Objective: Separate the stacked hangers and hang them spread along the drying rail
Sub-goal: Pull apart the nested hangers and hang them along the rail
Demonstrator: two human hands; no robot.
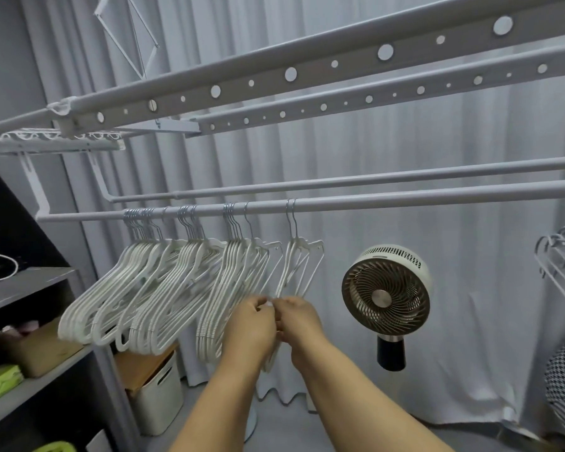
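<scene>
Head view, drying rail: spans the frame, carrying bunched white hangers at its left end.
Pair of hangers: hangs apart, right of the bunches.
Left hand: fingers pinch its lower end.
Right hand: pinches beside it.

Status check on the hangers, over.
Left hand and right hand both pinching low ends of hangers. Most hangers bunched at left of rail. Right stretch bare. Fan stands behind.
</scene>
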